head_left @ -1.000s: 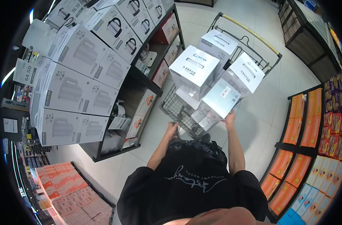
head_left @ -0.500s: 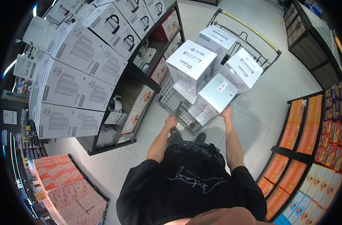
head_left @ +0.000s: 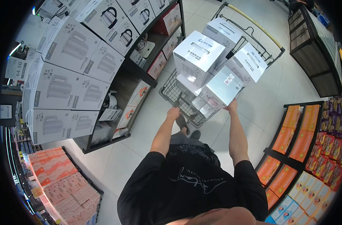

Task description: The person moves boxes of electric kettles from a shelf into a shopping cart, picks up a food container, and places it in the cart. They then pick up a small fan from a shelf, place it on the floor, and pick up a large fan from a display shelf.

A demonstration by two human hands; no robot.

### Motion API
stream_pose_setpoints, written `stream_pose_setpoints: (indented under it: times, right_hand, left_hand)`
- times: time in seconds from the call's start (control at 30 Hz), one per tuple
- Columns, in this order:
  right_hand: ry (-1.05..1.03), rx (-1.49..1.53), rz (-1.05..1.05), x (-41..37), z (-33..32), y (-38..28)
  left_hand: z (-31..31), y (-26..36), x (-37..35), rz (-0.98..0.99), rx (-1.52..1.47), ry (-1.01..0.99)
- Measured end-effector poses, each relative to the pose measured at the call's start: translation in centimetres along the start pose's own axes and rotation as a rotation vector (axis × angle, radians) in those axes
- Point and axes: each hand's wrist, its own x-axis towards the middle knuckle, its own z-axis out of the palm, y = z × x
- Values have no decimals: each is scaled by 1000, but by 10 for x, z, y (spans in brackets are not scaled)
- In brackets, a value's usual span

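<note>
A wire shopping cart stands in front of me, its yellow handle bar at the far end. My left hand is closed on the near left corner of its rim. On the near right side, my right hand is closed at the rim, close under a white kettle box; that box partly hides its fingers. Behind it in the cart are a tall white box, another white box and a farther white box. Smaller pale packages lie low in the basket.
Stacked kettle boxes fill a dark display shelf close on my left. Pink-and-orange cartons are piled at lower left. A rack of orange boxes and red snack packs stands on my right. A dark cabinet is at upper right.
One foot has stepped forward toward the cart. The left display has shifted left in view and the cart slightly up and right. Both hands keep their places on the cart.
</note>
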Motion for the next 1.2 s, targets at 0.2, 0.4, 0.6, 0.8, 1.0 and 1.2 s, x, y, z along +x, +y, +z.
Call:
stream_pose_setpoints:
  times: [0.2, 0.4, 0.6, 0.8, 1.0, 1.2]
  right_hand:
    - [5, -5, 48, 26, 5, -37]
    - [-11, 9, 37, 77, 23, -48]
    - [-11, -19, -55, 147, 10, -55]
    - [-169, -56, -15, 149, 40, -139]
    - [-263, -211, -102, 200, 34, -164]
    - [-357, -153, -49, 229, 43, -193]
  left_hand:
    - [-23, 17, 27, 20, -12, -25]
    - [-57, 24, 58, 40, 27, -89]
    - [-73, 50, 87, 37, -29, -57]
    - [-103, 73, 128, -25, -14, -54]
    - [-111, 94, 158, -75, -65, 26]
    - [-125, 108, 190, -170, 13, 66]
